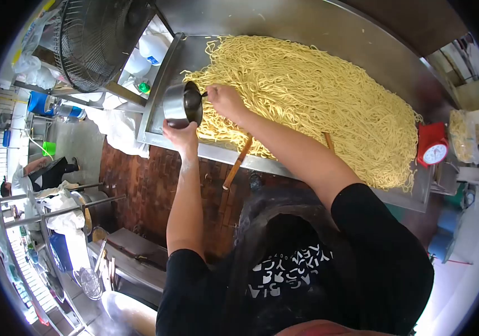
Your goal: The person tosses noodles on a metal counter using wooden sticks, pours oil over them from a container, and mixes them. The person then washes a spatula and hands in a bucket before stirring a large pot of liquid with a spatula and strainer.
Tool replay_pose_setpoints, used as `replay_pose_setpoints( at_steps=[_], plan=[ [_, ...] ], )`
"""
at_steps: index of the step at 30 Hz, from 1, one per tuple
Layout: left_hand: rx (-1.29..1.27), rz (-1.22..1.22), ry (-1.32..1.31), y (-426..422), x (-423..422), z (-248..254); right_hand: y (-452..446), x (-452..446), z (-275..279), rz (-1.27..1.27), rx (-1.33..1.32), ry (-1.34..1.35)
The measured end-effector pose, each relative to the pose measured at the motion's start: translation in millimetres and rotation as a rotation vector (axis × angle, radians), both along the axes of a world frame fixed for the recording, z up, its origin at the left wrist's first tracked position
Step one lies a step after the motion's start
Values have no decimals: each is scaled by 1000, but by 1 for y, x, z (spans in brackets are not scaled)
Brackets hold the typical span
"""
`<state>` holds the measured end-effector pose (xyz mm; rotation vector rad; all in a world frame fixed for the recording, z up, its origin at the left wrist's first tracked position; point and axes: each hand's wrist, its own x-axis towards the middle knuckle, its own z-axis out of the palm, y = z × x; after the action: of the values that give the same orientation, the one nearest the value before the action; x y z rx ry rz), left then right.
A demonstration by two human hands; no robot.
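Steel pot (173,106) gripped in the left hand (181,135) at the left end of the noodles (306,106), the right hand (225,101) holds a dark handle (204,94), seemingly ladling, and the next move calls for steadiness.

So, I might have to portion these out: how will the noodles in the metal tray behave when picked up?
The noodles will probably hang floppy, since they bend and loop. A grabbed bunch may drag neighbours along, as they lie tangled. Their slight sheen suggests possible slipperiness.
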<state>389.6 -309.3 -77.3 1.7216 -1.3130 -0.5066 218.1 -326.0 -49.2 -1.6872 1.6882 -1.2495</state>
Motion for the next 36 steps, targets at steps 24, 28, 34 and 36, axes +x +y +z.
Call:
replay_pose_setpoints(
  at_steps=[24,28,34,36],
  plan=[
    [921,-675,1256,111,-323,-10,273,-280,-32,-463,383,-1065],
    [1115,-952,1240,221,-420,-15,395,-355,-44,-617,214,-1088],
    [1061,-1363,769,366,-566,14,567,-462,-60,-852,-161,-1261],
    [1106,-1506,644,402,-611,1,611,-493,-75,-908,-293,-1250]
  ],
)
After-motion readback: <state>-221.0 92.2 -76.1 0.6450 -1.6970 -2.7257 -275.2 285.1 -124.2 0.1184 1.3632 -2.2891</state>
